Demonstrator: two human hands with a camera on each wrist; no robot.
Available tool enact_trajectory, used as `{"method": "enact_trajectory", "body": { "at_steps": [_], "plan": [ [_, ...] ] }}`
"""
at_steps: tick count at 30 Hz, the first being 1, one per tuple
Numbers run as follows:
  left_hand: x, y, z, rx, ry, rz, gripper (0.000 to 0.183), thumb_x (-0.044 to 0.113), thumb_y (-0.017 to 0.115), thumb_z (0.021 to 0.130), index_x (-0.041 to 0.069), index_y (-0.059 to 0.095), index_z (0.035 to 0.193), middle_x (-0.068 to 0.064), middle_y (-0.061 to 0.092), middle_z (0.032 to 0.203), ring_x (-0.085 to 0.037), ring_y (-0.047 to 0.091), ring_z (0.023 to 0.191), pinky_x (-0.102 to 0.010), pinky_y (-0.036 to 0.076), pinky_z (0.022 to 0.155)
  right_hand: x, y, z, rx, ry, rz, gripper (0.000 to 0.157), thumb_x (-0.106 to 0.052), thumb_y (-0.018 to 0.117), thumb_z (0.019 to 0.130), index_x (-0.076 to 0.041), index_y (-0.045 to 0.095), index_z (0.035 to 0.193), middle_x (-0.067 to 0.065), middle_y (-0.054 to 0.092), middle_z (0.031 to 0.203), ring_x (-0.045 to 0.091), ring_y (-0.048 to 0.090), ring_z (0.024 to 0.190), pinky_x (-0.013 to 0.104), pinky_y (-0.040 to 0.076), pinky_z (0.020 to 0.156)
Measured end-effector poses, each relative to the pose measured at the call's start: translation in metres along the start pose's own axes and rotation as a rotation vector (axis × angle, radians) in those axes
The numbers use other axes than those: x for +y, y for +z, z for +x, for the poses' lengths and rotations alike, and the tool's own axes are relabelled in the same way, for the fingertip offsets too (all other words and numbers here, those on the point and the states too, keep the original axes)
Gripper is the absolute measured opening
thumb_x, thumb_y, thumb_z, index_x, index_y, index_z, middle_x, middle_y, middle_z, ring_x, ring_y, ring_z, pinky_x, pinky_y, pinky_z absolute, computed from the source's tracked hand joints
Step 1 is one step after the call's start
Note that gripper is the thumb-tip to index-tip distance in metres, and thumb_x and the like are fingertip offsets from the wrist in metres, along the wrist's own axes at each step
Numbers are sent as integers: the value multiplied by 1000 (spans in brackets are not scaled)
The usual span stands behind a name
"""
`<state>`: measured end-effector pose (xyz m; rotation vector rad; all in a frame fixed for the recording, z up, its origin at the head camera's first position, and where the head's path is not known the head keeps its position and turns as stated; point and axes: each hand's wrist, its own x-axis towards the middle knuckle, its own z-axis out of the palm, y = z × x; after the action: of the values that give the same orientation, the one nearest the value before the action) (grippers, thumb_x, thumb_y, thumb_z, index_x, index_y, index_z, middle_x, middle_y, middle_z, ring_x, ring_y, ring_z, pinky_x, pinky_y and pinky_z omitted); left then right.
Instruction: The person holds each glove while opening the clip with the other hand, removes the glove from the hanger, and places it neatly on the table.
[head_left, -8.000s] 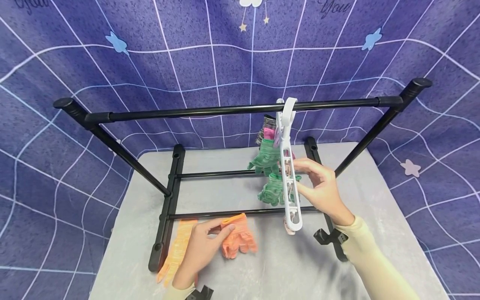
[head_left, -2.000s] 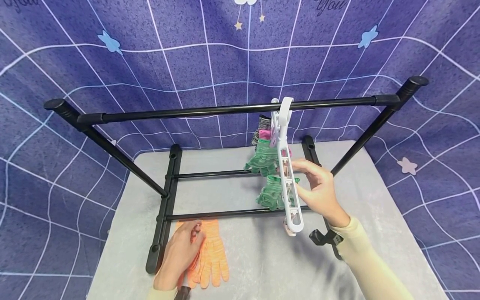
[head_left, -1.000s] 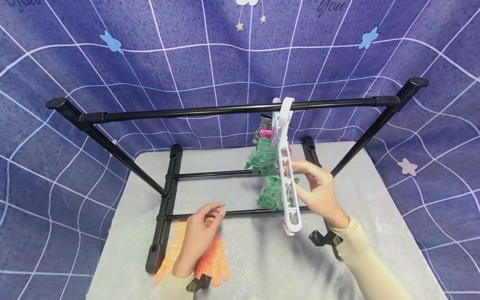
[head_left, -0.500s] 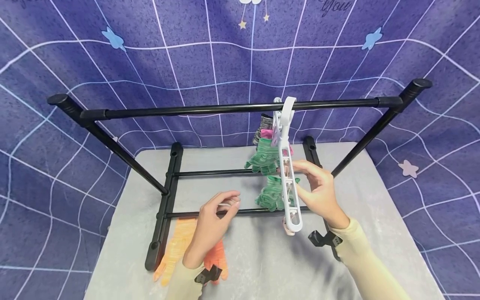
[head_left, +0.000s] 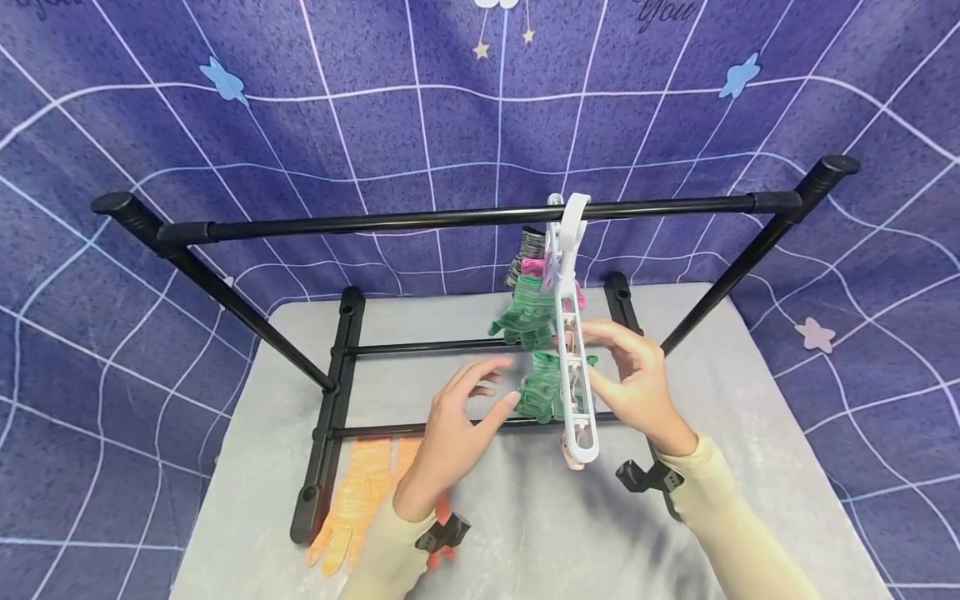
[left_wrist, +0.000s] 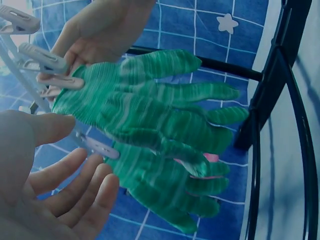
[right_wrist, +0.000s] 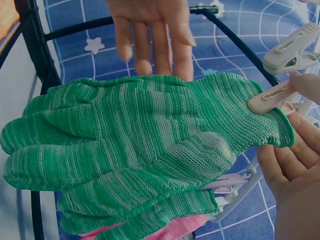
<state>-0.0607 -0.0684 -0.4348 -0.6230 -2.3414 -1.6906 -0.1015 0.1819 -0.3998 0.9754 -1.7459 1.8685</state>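
Empty and spread, the left hand [head_left: 455, 429] has moved from the orange knit gloves [head_left: 362, 492] to just beside the green-striped knit glove [right_wrist: 130, 130] hanging toward the white plastic hanger's [head_left: 566, 279] near end, so both hands flank it, the right hand [head_left: 636, 387] pinching its pale plastic clip [right_wrist: 270, 99].

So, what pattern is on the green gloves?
The green gloves have pale, greyish stripes, clearest in the right wrist view.
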Motion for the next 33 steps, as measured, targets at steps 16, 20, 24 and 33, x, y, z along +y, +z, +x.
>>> {"method": "enact_trajectory", "body": {
  "at_steps": [16,20,24,33],
  "plan": [
    [12,19,24,-69,58,29,48,28,75,103,22,63,149,6,68,137,-19,66,123,-41,53,106,1,0,0,-7,3,-5,36,13,77,87,22,66,120,9,77,118,18,73,105,32,58,100],
    [14,20,24,-74,45,32,47,28,77,102,24,65,147,5,70,136,-15,66,122,-47,54,106,-1,1,1,-5,-1,0,35,15,76,87,21,66,120,9,77,118,18,73,105,31,58,99],
    [15,21,25,-79,31,19,46,29,78,101,22,67,146,5,69,141,-15,66,125,-48,54,108,-2,1,0,-3,0,-3,35,12,78,88,21,66,120,9,76,119,17,74,105,31,58,99],
    [18,22,26,-60,59,39,38,28,76,102,16,72,138,1,75,121,-13,68,107,-38,58,96,0,1,-2,-3,17,-17,36,14,77,86,23,66,119,6,76,118,16,73,104,31,58,99]
  ]
}}
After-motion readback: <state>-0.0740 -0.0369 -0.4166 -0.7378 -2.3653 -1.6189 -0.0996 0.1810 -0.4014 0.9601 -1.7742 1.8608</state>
